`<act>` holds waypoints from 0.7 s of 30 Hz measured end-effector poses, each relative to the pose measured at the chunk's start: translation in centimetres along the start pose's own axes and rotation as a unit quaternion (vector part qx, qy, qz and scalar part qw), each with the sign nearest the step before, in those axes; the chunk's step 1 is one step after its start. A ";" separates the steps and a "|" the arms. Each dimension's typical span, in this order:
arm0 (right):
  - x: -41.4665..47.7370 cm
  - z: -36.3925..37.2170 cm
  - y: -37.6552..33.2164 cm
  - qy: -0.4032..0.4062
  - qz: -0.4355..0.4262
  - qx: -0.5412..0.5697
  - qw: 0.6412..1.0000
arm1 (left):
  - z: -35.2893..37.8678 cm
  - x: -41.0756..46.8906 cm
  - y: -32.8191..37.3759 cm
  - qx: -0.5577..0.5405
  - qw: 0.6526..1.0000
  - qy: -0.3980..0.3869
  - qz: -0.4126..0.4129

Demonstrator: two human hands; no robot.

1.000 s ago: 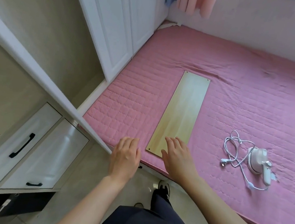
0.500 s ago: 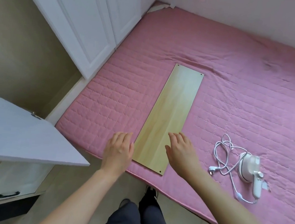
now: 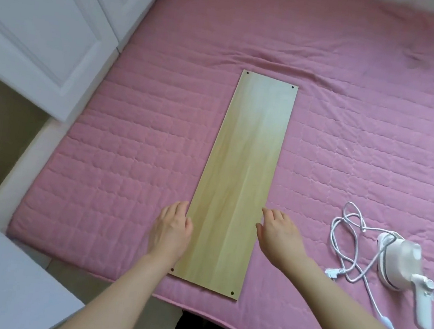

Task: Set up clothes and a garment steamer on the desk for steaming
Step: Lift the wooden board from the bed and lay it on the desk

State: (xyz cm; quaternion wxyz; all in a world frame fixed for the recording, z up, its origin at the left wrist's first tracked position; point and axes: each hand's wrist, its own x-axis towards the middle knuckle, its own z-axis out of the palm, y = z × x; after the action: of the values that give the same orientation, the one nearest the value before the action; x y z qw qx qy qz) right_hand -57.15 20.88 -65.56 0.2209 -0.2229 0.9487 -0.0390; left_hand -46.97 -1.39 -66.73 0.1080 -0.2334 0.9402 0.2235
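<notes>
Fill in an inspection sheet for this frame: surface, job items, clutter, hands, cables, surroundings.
Surface: pink quilted bed cover; no desk in view.
Job's things: garment steamer lies on the cover, right of the wooden board; no clothes seen.
Clutter: nothing seen.
Hands: left hand at the board's left edge, right hand at its right edge, fingers straight; neither plainly grips.
Cables: white cord in loose loops beside the steamer, plug lying free.
Surroundings: white cabinet doors on the left.
</notes>
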 end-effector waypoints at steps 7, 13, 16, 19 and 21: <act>6.2 7.0 2.5 -0.057 0.068 0.040 0.995 | 7.5 6.3 -2.4 -0.036 0.997 -0.043 -0.048; 9.9 10.6 3.2 -0.078 0.213 0.282 0.932 | 11.8 10.0 -2.8 -0.112 0.985 -0.049 -0.122; 11.4 11.1 3.0 -0.089 0.250 0.326 0.907 | 13.1 10.8 -2.4 -0.133 0.978 -0.061 -0.146; 12.5 11.7 2.8 -0.086 0.272 0.342 0.895 | 13.9 11.4 -2.3 -0.118 0.982 -0.030 -0.148; 13.2 12.0 2.8 -0.085 0.291 0.350 0.886 | 14.1 11.9 -2.7 -0.109 0.981 -0.030 -0.156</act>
State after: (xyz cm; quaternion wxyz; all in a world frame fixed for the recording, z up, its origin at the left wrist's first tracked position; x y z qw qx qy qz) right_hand -63.63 17.84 -82.11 0.3656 0.1526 0.8734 -0.2833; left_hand -54.61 -1.55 -83.78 0.1439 -0.3806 0.8585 0.3122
